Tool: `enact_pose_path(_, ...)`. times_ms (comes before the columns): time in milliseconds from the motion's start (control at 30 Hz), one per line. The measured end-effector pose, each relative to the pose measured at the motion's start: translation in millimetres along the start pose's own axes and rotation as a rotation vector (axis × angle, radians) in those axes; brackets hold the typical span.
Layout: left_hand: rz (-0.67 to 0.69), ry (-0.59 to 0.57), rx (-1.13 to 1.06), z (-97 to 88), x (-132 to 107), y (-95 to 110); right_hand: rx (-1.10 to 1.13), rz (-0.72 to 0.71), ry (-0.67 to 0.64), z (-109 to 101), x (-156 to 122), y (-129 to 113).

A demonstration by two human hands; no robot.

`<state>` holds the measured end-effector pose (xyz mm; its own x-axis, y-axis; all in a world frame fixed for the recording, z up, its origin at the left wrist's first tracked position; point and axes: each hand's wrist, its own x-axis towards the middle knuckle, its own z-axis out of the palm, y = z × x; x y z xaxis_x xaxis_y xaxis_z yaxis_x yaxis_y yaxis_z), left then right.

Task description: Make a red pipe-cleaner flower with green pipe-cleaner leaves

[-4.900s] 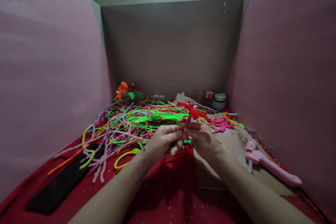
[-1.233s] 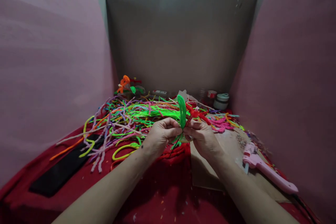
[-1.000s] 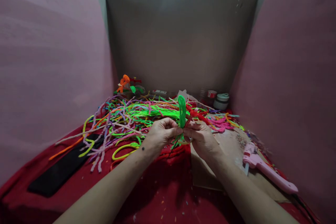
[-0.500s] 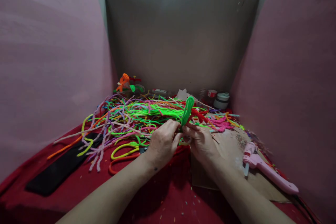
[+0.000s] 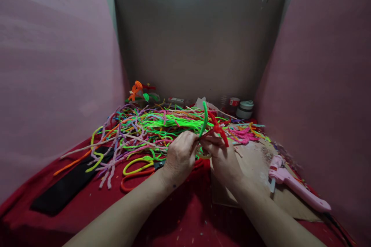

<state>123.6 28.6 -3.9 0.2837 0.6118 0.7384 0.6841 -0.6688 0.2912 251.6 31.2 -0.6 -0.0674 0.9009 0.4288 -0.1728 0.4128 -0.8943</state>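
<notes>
My left hand [image 5: 180, 156] and my right hand [image 5: 223, 159] meet at the middle of the table, both with fingers pinched closed. Between them they hold a small piece made of a folded green pipe cleaner [image 5: 204, 119] and a red pipe cleaner shape [image 5: 218, 129]. The green loop stands up above my fingertips. The red part sticks out to the right over my right hand. Just behind lies a big heap of coloured pipe cleaners [image 5: 150, 127].
Scissors with yellow and orange handles [image 5: 136, 170] lie left of my left hand. A pink glue gun [image 5: 295, 187] rests on a cardboard sheet [image 5: 255, 162] at the right. Jars [image 5: 245, 109], an orange pipe cleaner flower [image 5: 136, 92] and a black strip [image 5: 66, 187] sit around. Pink walls enclose both sides.
A green pipe cleaner has joined the red piece in my hands. Over the last second the green loop has tilted right and my hands have turned the piece slightly.
</notes>
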Motion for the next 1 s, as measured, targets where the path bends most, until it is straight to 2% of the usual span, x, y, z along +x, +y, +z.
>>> enact_pose_path(300,0.003,-0.018,0.013,-1.6,1.4,-3.1,-0.244,-0.147,0.008,0.1,1.0,-7.1)
enact_pose_path(500,0.019,-0.021,-0.029,-1.8,2.1,-2.8,-0.306,-0.123,0.019,1.8,1.2,-6.0)
enact_pose_path(800,-0.245,-0.076,-0.372,-5.5,7.3,-5.5,-0.161,-0.084,0.025,0.4,0.6,-3.7)
enact_pose_path(900,-0.305,-0.108,-0.416,-6.7,8.1,-3.6,-0.157,-0.047,0.043,-0.1,0.9,-2.2)
enact_pose_path(1000,-0.308,-0.125,-0.39,-5.9,8.0,-1.8,-0.173,-0.03,0.05,-0.8,0.8,2.2)
